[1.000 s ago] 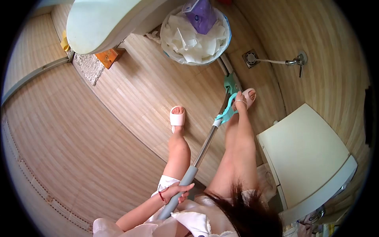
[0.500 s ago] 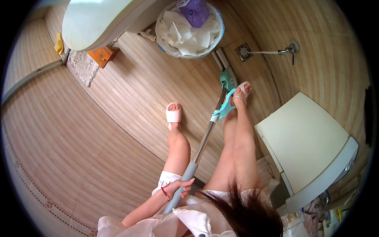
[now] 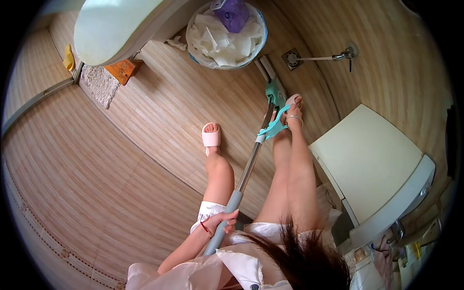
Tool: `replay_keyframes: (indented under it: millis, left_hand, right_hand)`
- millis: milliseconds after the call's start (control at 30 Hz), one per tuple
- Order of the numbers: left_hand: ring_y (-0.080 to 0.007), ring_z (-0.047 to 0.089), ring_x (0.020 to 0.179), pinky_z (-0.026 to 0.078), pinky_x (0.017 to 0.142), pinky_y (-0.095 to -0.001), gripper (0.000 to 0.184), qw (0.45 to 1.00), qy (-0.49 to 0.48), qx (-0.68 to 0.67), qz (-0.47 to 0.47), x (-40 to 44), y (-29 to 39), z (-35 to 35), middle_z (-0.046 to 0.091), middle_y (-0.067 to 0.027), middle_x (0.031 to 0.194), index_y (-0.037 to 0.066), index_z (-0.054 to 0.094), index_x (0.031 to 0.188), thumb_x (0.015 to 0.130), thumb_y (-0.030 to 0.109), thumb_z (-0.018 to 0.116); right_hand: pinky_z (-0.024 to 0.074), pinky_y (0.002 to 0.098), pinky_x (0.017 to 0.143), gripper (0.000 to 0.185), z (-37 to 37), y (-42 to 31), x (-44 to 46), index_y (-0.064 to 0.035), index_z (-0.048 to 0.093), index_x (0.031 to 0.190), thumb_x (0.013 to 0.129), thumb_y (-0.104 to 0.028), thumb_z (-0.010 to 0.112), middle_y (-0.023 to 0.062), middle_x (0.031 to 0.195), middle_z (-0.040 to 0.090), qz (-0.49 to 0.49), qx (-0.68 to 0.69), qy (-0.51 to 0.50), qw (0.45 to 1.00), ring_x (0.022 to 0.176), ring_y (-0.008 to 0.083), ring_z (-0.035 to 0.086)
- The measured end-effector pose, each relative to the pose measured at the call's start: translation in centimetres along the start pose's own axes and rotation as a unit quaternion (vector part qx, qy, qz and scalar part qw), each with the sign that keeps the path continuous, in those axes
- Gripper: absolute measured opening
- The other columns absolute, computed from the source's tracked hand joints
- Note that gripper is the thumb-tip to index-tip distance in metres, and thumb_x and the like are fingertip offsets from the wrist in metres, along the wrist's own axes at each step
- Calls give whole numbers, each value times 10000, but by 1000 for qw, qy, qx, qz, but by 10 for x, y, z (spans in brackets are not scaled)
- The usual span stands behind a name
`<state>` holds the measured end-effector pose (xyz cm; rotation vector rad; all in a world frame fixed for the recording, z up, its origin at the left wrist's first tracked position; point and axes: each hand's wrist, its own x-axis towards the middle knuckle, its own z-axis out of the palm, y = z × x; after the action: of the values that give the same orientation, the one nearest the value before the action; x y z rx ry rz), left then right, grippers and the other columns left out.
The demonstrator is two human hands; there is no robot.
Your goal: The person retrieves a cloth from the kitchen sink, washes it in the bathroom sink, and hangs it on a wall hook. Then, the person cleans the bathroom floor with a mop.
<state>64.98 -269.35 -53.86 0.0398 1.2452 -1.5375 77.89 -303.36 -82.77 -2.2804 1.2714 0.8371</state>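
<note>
My left hand (image 3: 223,223) is wrapped round the grey grip of a mop pole (image 3: 248,169). Further down the pole, my right hand (image 3: 294,116) holds the end of a turquoise lever (image 3: 274,126), its fingers closed. The pole runs down to a green mop joint (image 3: 274,92) beside my right foot. Part of the narrow mop head (image 3: 266,67) shows next to a round bin (image 3: 265,36), which partly hides its far end.
White papers (image 3: 222,43) and a purple packet (image 3: 232,15) fill the bin. A floor drain (image 3: 292,59) and wall tap (image 3: 349,52) are at the upper right. A white-lidded appliance (image 3: 369,159) stands at right, a wooden stool (image 3: 123,70) and shaggy mat (image 3: 100,83) at upper left.
The view has shifted, so the bin, drain and tap sit further up and left. Both hands keep their hold, and the lever stands at a slightly different angle to the pole.
</note>
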Motion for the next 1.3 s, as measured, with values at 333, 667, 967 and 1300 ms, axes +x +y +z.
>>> replay_keyframes:
  millis: [333, 667, 967, 1300]
  left_hand:
    - [-57, 356, 399, 312, 372, -190, 237, 997, -68, -3, 38, -3, 17, 6, 417, 46, 553, 128, 426, 779, 779, 253, 628]
    - [-57, 372, 391, 360, 390, -201, 243, 998, -36, 37, 28, -10, 25, 9, 399, 51, 534, 125, 403, 753, 776, 222, 624]
    - [-61, 376, 392, 342, 383, -199, 217, 995, 36, 92, 15, -11, 23, -20, 389, 51, 538, 94, 438, 800, 728, 150, 635]
    - [-79, 375, 372, 313, 375, -215, 225, 987, 109, 118, -19, -20, 37, -42, 387, 36, 515, 77, 444, 801, 687, 115, 634]
  right_hand:
    - [392, 427, 821, 465, -29, -41, -203, -150, 522, 1127, 833, -448, 318, 218, 1009, 549, -119, -1, -9, 993, 950, 393, 497]
    - [430, 388, 737, 494, -11, -42, -230, -36, 580, 996, 752, -465, 540, 209, 886, 593, -210, 70, 75, 972, 827, 352, 562]
    - [442, 451, 658, 494, -49, -51, -97, -89, 654, 781, 754, -525, 422, 205, 704, 592, -132, -41, 82, 987, 715, 381, 570]
    - [421, 445, 721, 561, 31, -37, -32, -46, 635, 767, 765, -518, 331, 211, 736, 593, -100, -27, 32, 994, 760, 381, 566]
